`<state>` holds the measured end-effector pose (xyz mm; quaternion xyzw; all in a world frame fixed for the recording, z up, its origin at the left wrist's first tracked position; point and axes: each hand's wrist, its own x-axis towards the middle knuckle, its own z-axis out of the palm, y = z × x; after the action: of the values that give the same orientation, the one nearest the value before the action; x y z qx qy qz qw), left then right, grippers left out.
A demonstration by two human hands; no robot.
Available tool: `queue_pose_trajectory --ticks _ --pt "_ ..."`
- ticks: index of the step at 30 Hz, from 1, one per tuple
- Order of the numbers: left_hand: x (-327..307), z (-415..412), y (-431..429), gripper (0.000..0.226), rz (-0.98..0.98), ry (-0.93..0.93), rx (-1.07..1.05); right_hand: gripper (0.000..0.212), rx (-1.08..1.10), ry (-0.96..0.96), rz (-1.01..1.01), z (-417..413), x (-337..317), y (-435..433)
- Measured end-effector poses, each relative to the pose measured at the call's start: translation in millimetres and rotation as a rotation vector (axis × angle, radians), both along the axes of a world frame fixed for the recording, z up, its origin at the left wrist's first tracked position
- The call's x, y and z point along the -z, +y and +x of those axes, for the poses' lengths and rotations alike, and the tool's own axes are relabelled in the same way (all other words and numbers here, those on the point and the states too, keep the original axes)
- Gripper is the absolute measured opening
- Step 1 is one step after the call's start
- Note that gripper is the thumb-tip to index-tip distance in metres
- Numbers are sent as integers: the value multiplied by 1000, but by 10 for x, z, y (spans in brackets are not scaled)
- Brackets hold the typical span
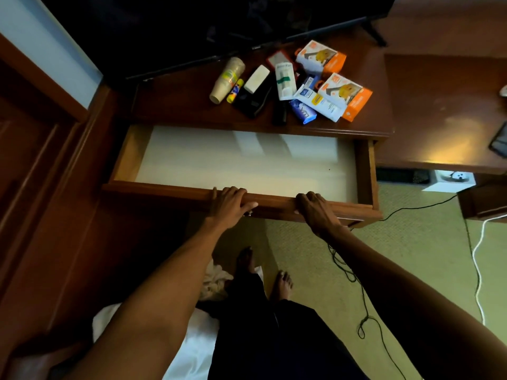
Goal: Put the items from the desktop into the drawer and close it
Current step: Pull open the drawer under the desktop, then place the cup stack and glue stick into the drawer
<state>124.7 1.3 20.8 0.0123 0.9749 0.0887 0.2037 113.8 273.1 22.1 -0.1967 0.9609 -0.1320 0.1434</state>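
Note:
The wooden drawer [164,189] is pulled wide open, and its pale bottom holds nothing. My left hand [229,205] and my right hand [315,209] both grip the top edge of its front panel, fingers curled over it. On the desktop [178,105] behind the drawer lies a cluster of items: a stack of paper cups [227,79] on its side, a yellow-blue tube [235,90], a white block on a black case [256,78], a white carton [285,80], two orange-and-white boxes [322,57] [347,96], a blue packet [303,111] and a long white box [319,102].
A dark TV screen [192,23] stands at the back of the desk. A second desk surface [444,119] lies to the right with a dark phone-like device [499,141] at its edge. Black [356,283] and white [477,259] cables trail over the carpet. My bare feet stand below the drawer.

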Motion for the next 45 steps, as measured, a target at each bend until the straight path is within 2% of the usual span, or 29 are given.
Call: queue_pose_trajectory --ticks 5,12,14,17,19,23,27,30,34,37,41,45 --pt "-26 118 -35 73 -6 2 41 32 -27 -64 5 80 -13 42" --pt "-149 21 -20 67 13 -63 56 35 -51 -188 44 -75 -131 38" --pt "-232 -96 -26 62 39 -127 66 37 -53 -261 78 -206 -187 22" --pt "-362 -391 -80 46 129 -340 18 42 -100 -409 129 -495 -312 -5" --pt "-491 -648 -164 35 220 -382 -22 47 -125 -453 134 -731 -441 -71" --pt "-877 -1252 -425 19 381 -115 -187 33 -45 -338 -42 -1395 -791 -409" --pt "-1177 -1986 -632 18 436 168 -355 27 62 -146 -235 -2126 -1051 -863" --pt "-1146 -2551 -804 29 494 285 -431 26 111 -101 -249 -2611 -1120 -1214" --pt "-950 -3079 -1016 57 496 171 -516 34 161 -141 -250 -3119 -1081 -1619" --pt "-806 -3260 -1087 70 465 76 -448 45 175 -112 -180 -3345 -992 -1825" --pt "-692 -3336 -1253 64 476 33 -411 59 125 -29 -117 -3527 -862 -1997" --pt "-714 -3208 -1508 58 567 -14 -458 87 7 71 39 -3594 -819 -2141"
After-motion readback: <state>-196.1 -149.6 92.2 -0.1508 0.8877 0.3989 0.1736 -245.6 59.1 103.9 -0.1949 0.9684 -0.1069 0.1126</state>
